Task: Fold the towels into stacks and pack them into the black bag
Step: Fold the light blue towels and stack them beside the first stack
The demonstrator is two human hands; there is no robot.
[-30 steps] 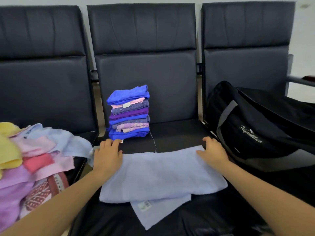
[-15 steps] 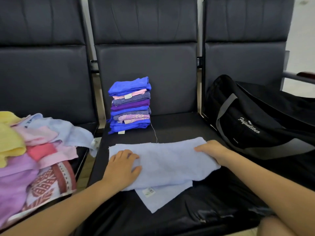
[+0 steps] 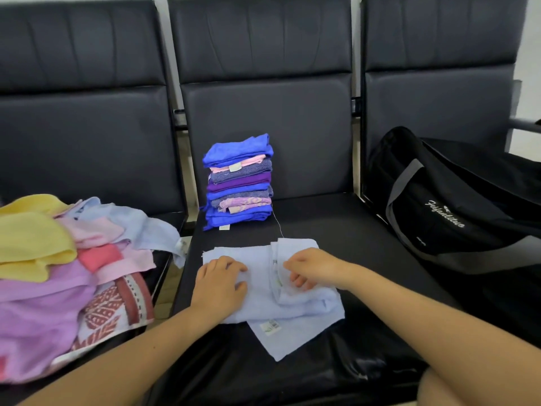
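- Head view, lower centre: our left hand (image 3: 218, 284) presses flat, fingers together, on the light blue towel (image 3: 257, 300) lying on the middle seat (image 3: 366, 259).
- Our right hand (image 3: 311, 269) pinches that towel's folded-over right edge with curled fingers.
- Centre: folded stack (image 3: 238, 183).
- Left: unfolded towel pile (image 3: 58, 273).
- Right: black bag (image 3: 445, 212).

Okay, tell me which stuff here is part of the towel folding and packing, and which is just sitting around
Part of the job:
light blue towel
folded stack
unfolded pile
black bag
left hand
right hand

Just there:
black seats
loose thread
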